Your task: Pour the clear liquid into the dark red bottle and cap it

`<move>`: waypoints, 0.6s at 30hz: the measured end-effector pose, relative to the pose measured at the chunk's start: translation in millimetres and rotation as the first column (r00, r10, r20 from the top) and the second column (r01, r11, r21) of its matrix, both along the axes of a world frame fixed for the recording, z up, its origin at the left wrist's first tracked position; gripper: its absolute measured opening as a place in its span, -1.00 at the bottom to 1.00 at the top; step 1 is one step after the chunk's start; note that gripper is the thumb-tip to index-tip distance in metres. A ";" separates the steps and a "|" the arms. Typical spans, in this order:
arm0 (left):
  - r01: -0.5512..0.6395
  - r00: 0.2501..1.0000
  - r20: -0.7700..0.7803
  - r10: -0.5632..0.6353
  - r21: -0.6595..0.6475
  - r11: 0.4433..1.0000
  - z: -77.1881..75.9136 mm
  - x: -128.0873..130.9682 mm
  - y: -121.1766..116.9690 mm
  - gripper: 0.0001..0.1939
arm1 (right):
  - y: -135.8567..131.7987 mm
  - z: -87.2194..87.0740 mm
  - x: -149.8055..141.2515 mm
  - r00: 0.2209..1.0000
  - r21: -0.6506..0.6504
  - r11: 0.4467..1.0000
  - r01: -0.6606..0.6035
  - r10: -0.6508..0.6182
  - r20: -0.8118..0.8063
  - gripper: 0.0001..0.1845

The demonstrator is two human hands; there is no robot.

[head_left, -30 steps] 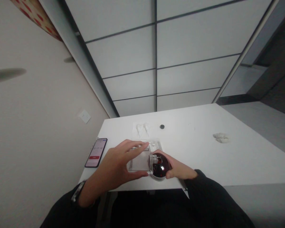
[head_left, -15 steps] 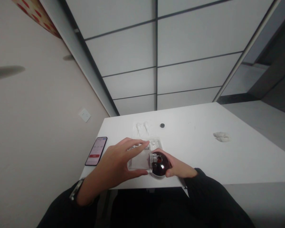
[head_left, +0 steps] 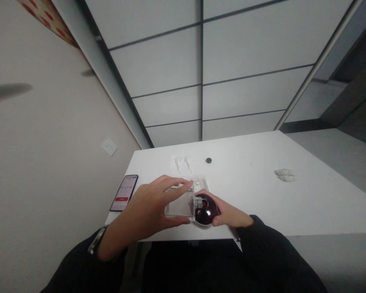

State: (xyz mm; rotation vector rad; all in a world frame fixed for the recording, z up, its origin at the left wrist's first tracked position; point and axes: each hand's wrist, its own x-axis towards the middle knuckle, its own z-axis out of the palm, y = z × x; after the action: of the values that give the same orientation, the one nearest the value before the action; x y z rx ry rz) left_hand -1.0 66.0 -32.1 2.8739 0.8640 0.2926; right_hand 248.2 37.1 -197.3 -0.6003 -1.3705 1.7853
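Note:
My left hand grips a clear, square-sided bottle, thumb below and fingers above. The bottle lies on its side, its clear neck pointing right. Beside that neck is a round, glossy dark-red vessel with an opening in its top, and my right hand is wrapped around its right side. The neck is at the vessel's opening; whether they touch I cannot tell. Behind my hands, a clear plastic tray lies partly hidden on the white table.
Two small white items and a dark round cap lie farther back on the table. A phone rests at the left edge. Toward the right is a crumpled whitish piece. A wall stands close on the left.
Almost nothing differs. Both hands keep the bottle and the dark-red vessel in the same place, with only a slight shift of the view.

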 end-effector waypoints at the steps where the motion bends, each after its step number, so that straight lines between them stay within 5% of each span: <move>1: -0.001 1.000 0.002 0.001 -0.003 1.000 0.2 0.1 0.1 -0.30 | -0.1 -0.2 0.0 1.000 -0.003 1.000 0.002 -0.002 0.000 -0.03; 18: 0.018 1.000 -0.010 -0.018 -0.001 1.000 6.2 5.5 1.5 -0.23 | -0.8 -1.8 0.9 1.000 0.007 1.000 0.004 -0.004 0.029 -0.01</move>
State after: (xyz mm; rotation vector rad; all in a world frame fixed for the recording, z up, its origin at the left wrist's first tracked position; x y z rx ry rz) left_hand 4.6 67.5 -25.8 2.8828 0.8394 0.2763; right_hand 249.1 36.2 -199.1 -0.6269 -1.3939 1.7741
